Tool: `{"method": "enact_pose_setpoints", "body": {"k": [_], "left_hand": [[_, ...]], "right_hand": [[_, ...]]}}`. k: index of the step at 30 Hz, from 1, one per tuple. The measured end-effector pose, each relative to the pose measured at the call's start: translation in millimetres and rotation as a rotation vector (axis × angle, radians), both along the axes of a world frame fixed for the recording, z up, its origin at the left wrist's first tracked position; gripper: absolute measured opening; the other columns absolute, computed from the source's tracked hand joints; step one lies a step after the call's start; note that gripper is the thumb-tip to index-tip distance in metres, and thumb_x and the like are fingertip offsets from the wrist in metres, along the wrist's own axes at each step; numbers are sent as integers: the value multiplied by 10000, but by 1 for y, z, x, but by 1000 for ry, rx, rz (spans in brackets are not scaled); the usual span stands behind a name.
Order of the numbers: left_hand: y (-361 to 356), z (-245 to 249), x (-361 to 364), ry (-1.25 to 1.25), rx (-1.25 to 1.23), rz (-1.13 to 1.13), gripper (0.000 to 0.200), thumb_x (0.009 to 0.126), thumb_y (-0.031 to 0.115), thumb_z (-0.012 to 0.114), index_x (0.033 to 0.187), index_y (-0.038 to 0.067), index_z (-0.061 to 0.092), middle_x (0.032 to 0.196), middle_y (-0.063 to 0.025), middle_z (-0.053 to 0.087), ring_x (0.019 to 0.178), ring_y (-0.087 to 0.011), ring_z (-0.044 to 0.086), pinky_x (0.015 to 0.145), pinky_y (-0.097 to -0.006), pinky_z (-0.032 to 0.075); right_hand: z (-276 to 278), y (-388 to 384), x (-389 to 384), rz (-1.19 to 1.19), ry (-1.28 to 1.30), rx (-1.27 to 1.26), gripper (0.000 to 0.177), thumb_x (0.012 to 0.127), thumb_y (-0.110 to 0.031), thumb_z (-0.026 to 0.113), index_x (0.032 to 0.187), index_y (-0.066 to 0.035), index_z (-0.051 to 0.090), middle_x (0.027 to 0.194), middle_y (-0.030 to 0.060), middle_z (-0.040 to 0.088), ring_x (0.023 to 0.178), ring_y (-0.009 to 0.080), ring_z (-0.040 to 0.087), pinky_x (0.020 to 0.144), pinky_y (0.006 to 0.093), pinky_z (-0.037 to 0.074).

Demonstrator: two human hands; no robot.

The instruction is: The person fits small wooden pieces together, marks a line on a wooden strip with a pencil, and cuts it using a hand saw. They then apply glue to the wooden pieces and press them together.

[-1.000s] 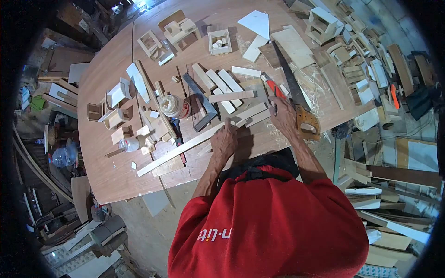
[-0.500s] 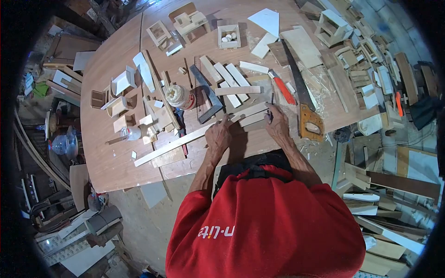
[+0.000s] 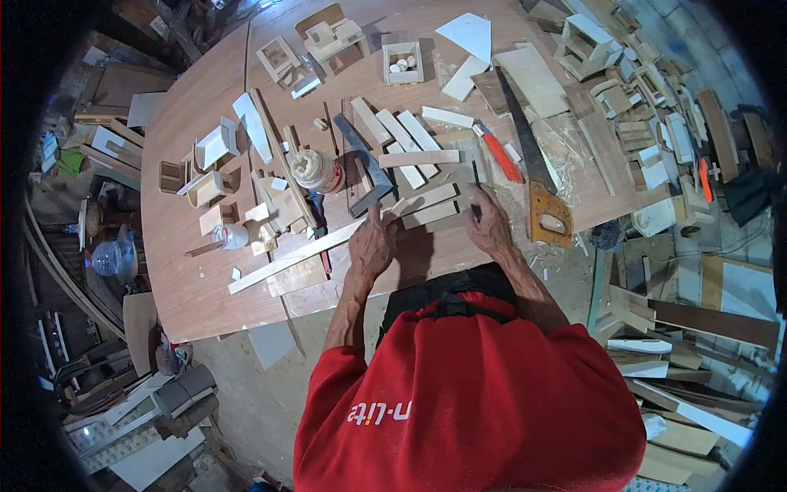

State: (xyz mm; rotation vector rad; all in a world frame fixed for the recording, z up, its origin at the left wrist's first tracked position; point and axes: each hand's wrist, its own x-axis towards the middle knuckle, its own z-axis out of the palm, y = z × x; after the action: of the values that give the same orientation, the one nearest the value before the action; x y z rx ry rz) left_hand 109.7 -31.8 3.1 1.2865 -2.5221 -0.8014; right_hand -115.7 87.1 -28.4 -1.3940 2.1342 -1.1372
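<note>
My left hand (image 3: 371, 243) is closed on a long pale wooden strip (image 3: 297, 261) that lies slantwise near the table's front edge. A shorter wooden piece (image 3: 430, 215) rests just below the strip's right end. My right hand (image 3: 489, 223), a little to the right of both ends, grips a thin dark pencil (image 3: 475, 173) pointing away from me. Beyond my left hand lies a dark angled square (image 3: 363, 160). Several short wooden pieces (image 3: 419, 158) are grouped behind the strip.
A handsaw (image 3: 548, 215) and a red-handled cutter (image 3: 499, 157) lie to the right among shavings. A jar (image 3: 318, 171) stands left of the square. Small wooden furniture models (image 3: 332, 34) and a crate of round pieces (image 3: 402, 74) are farther back on the table (image 3: 187, 279).
The long strip has slid left and slightly toward me with my left hand. My right hand has come off the strip's right end, which now shows bare beside the shorter piece.
</note>
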Motion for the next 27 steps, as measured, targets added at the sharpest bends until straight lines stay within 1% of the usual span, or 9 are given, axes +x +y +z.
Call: {"method": "enact_pose_setpoints", "body": {"k": [3,4,7,10,13,17,20,22,27], "left_hand": [[8,2,-14,87,111,-30,337,905,163,497,1184,-1,402,964,-305,605,868,-480,600,719,-503,484],[12,7,-22,59,125,-31,274,896,170,513,1118,37,424,931,-255,626,868,-438,611,735,-504,476],[20,7,-47,35,129,-126,234,901,162,505,1090,41,442,970,-228,618,901,-425,604,748,-492,475],[25,1,-69,83,87,-170,187,903,162,508,1051,53,472,1005,-203,614,924,-396,604,745,-470,486],[30,-8,-82,107,54,-204,171,903,170,512,1034,60,509,971,-177,614,889,-380,607,728,-463,497],[36,-10,-91,223,-92,-273,182,872,139,550,1033,55,541,950,-152,570,903,-372,566,734,-454,490],[40,-15,-100,261,-117,-262,233,843,108,574,1065,42,546,972,-158,551,941,-373,539,762,-453,476],[43,-22,-103,249,-85,-255,261,828,94,586,1078,34,545,992,-167,545,955,-375,529,779,-455,471],[53,-34,-111,300,-131,-304,273,819,82,589,1082,28,542,1028,-172,545,987,-370,532,812,-446,468]], "right_hand": [[-11,2,-9,-43,115,-117,440,817,-4,487,1256,-16,498,1121,211,579,969,389,585,812,457,469],[-13,5,-12,-49,118,-115,440,817,-4,487,1256,-16,498,1121,211,579,969,389,585,812,457,469],[-2,12,-15,-112,83,-18,466,844,-14,487,1305,-71,456,1041,241,599,955,396,599,800,460,485],[9,16,-13,-428,7,94,378,895,-88,493,1272,-93,478,844,231,646,776,428,623,704,491,475],[-11,28,-24,-361,121,34,304,896,-112,509,1198,-76,512,829,234,644,779,435,621,701,495,467],[-15,37,-22,-444,54,55,222,885,-114,522,1097,-55,553,854,221,640,788,443,611,703,496,468],[-14,42,-23,-530,172,-52,201,858,-130,554,1038,-46,583,893,199,633,811,424,609,710,483,473],[-13,44,-26,-519,187,121,201,825,-133,587,1006,-47,593,932,182,629,836,391,614,726,462,485],[-16,36,-31,-559,265,146,195,800,-124,615,981,-51,604,912,163,634,832,367,625,738,453,496]]}}
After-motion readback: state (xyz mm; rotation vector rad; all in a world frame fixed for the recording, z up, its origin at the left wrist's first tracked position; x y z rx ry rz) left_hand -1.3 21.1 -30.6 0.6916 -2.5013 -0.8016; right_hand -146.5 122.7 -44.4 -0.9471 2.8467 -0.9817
